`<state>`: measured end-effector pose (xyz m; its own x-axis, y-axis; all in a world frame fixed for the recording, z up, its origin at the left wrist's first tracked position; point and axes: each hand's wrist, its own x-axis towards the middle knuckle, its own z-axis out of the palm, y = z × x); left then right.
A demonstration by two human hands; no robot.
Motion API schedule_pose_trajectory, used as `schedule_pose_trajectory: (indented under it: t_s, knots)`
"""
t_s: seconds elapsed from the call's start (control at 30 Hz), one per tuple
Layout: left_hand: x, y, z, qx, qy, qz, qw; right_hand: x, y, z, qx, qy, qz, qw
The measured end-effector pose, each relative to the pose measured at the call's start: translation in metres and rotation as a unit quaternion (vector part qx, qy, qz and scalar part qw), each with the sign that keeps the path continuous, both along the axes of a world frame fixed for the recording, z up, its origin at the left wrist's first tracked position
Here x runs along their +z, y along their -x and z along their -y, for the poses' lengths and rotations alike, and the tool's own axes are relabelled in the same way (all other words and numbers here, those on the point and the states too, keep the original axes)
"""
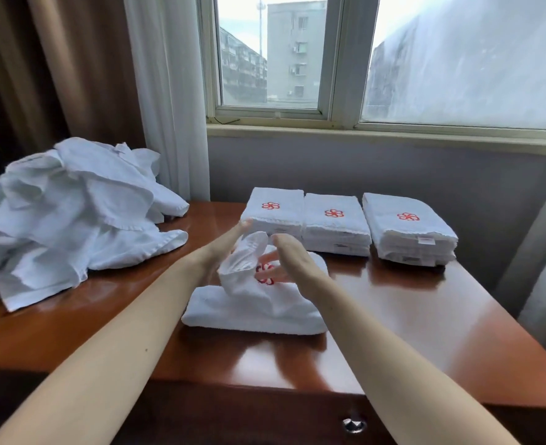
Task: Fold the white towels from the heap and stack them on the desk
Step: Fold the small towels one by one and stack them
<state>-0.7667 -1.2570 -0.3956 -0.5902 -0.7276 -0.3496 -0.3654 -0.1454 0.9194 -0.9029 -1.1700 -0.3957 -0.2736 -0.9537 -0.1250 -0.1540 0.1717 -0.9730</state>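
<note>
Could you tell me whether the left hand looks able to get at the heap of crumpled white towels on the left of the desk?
Probably yes: the heap of crumpled white towels lies on the left hand's own side, with only bare brown wooden desk between, though that hand is busy with the half-folded white towel.

A heap of crumpled white cloth towels (69,213) lay on the left of the glossy brown wooden desk (425,316). Three stacks of folded white towels (336,223) stood side by side at the back — below the window (271,59). A half-folded white towel (255,306) lay before them, at the centre.
</note>
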Motion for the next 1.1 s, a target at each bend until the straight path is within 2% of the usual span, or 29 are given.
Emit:
schedule_pose_trajectory:
  t_s: [0.07,0.17,0.23,0.3,0.37,0.47,0.53,0.6,0.67,0.73,0.77,0.83,1.0,1.1]
  knots:
    - [-0.002,-0.004,0.004,0.017,0.037,0.061,0.997,-0.009,-0.002,0.002,0.008,-0.001,-0.029,1.0]
    - [-0.012,-0.01,0.014,0.051,0.153,0.17,0.972,-0.019,-0.001,0.001,0.008,0.015,-0.052,0.998]
    - [-0.017,-0.012,0.015,0.063,0.205,0.199,0.956,-0.025,0.001,-0.001,-0.022,0.052,-0.088,0.995]
    - [-0.019,-0.013,0.013,0.089,0.237,0.219,0.942,-0.03,0.002,-0.002,-0.059,0.082,-0.165,0.981]
    - [-0.021,-0.016,0.012,0.096,0.275,0.263,0.92,-0.036,0.004,-0.003,-0.073,0.082,-0.279,0.954]
    - [-0.024,-0.02,0.01,0.097,0.335,0.373,0.86,-0.048,0.005,-0.001,-0.03,0.043,-0.454,0.889]
    - [-0.021,-0.02,0.005,0.125,0.371,0.421,0.818,-0.057,0.003,0.002,0.003,-0.003,-0.521,0.853]
    - [-0.02,-0.017,0.001,0.156,0.454,0.412,0.775,-0.067,0.003,0.003,0.032,-0.044,-0.533,0.844]
    - [-0.022,-0.011,-0.006,0.161,0.561,0.305,0.753,-0.074,0.004,0.004,0.053,-0.056,-0.537,0.84]
    - [-0.029,0.0,-0.014,0.095,0.606,0.177,0.77,-0.076,0.005,0.004,0.061,-0.051,-0.54,0.838]
    - [-0.034,0.007,-0.018,0.05,0.595,0.155,0.787,-0.077,0.006,0.004,0.062,-0.046,-0.539,0.839]
    - [-0.048,0.014,-0.019,-0.018,0.547,0.206,0.811,-0.076,0.008,0.002,0.063,-0.028,-0.531,0.844]
    - [-0.077,-0.003,-0.001,-0.015,0.507,0.336,0.793,-0.078,0.02,-0.008,0.032,0.041,-0.491,0.869]
    - [-0.082,-0.006,0.0,-0.003,0.477,0.385,0.79,-0.08,0.023,-0.007,0.018,0.068,-0.501,0.863]
